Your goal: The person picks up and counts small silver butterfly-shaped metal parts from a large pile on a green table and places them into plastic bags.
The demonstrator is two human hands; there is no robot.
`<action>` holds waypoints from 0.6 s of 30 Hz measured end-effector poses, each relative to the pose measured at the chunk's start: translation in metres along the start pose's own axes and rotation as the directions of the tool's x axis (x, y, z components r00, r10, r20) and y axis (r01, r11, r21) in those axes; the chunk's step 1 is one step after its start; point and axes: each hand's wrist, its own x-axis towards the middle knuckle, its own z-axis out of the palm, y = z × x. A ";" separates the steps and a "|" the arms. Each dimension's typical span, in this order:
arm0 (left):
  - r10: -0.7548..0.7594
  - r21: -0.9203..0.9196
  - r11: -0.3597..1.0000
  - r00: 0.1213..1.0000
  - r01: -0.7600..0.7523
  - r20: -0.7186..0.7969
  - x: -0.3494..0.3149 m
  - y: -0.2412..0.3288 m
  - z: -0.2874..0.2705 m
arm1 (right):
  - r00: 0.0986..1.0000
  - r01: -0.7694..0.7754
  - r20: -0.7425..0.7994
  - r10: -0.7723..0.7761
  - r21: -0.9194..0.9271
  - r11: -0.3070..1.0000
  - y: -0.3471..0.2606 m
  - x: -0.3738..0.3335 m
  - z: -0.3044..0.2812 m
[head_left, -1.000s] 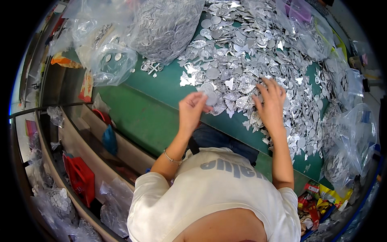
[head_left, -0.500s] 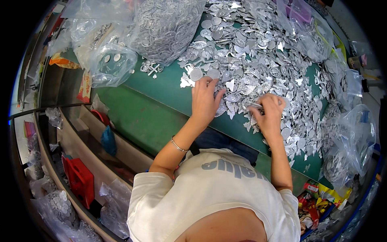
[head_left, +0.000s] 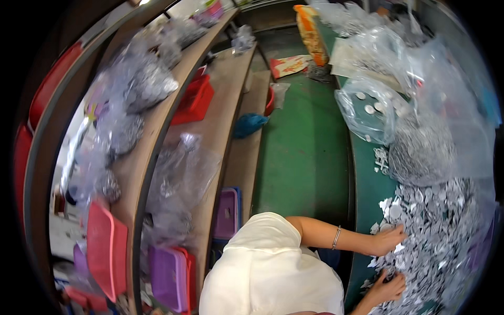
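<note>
Small flat silver-coloured metal pieces (head_left: 436,236) lie in a wide heap on the green tabletop (head_left: 367,184) at the right. My left hand (head_left: 387,240), with a bracelet on its wrist, rests at the heap's near edge. Its fingers are bent and drawn together; whatever they grip is hidden. Beside it, lower in the picture, my right hand (head_left: 387,290) is curled with thumb and fingers around a few silver metal pieces. A round silver disc (head_left: 395,211) lies just past my left hand.
Clear bags of metal parts (head_left: 422,147) stand farther along the table. Wooden shelves (head_left: 202,142) at the left carry plastic bags, a red bin (head_left: 195,100) and a purple basket (head_left: 168,278). Between shelves and table runs a green floor (head_left: 299,163).
The view has swung to the left, bringing the shelves and aisle in and shifting the table to the right edge. My left hand's fingers have drawn closer together; my right stays curled.
</note>
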 end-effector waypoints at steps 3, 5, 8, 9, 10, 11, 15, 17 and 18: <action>0.051 -0.157 0.985 0.993 -0.068 -0.110 0.004 -0.008 0.007 | 0.996 0.084 0.007 -0.087 0.164 0.983 0.012 -0.003 -0.002; 0.052 -0.231 0.969 0.986 -0.088 -0.159 0.009 -0.014 0.006 | 0.997 -0.078 0.032 0.072 0.522 0.850 0.015 0.001 -0.009; -0.086 -0.515 0.850 0.993 0.114 0.078 0.021 -0.019 -0.015 | 0.897 -0.418 0.225 0.381 0.713 0.563 0.020 0.013 -0.036; -0.167 -0.667 0.719 0.980 0.196 0.108 0.022 -0.015 -0.017 | 0.846 -0.463 0.335 0.416 0.847 0.261 0.034 0.012 -0.028; -0.241 -0.788 0.556 0.958 0.266 0.153 0.020 -0.007 -0.023 | 0.796 -0.460 0.447 0.407 0.885 -0.073 0.045 0.011 -0.021; -0.304 -0.873 0.366 0.928 0.321 0.213 0.019 0.004 -0.030 | 0.755 -0.409 0.549 0.359 0.821 -0.398 0.061 0.008 -0.012; -0.128 -0.457 0.889 0.973 0.027 -0.193 0.025 -0.005 -0.006 | 0.887 -0.427 0.294 0.357 0.817 0.389 0.057 0.028 -0.002; -0.102 -0.288 0.956 0.984 0.056 -0.148 0.026 0.007 -0.010 | 0.998 -0.059 0.027 0.053 0.380 0.923 0.040 0.037 -0.011; -0.038 -0.134 0.991 0.982 0.013 -0.185 0.025 0.009 -0.005 | 1.000 -0.012 0.029 0.007 0.188 0.982 0.033 0.039 -0.008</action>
